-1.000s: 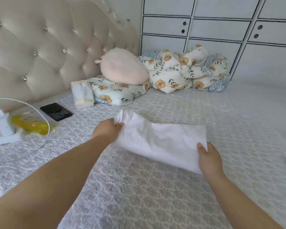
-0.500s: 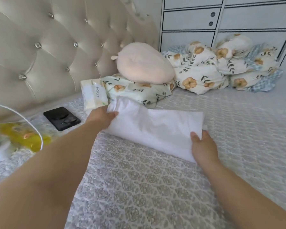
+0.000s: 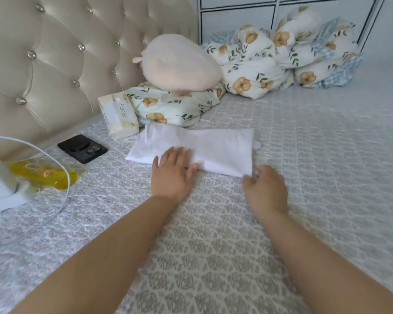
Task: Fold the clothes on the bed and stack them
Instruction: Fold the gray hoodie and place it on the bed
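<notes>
Grey-patterned quilted bed cover (image 3: 304,155) bears a folded white cloth garment (image 3: 213,148), just in front of the floral green pillow (image 3: 168,105). Left hand (image 3: 171,173) presses flat on the garment's near edge, fingers straight and spread. Right hand (image 3: 266,189) touches its near right corner, fingers loosely curled, gripping nothing.

Bright, soft daylight across my bed (image 3: 327,155), faint shadows under my forearms, slight sheen on the tufted headboard (image 3: 43,64) (buttons glinting), wide-angle bending and blur at the edges.

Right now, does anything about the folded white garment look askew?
Yes. The white garment lies folded, but a small flap pokes past its right edge, and its left end is rumpled, not squared.
</notes>
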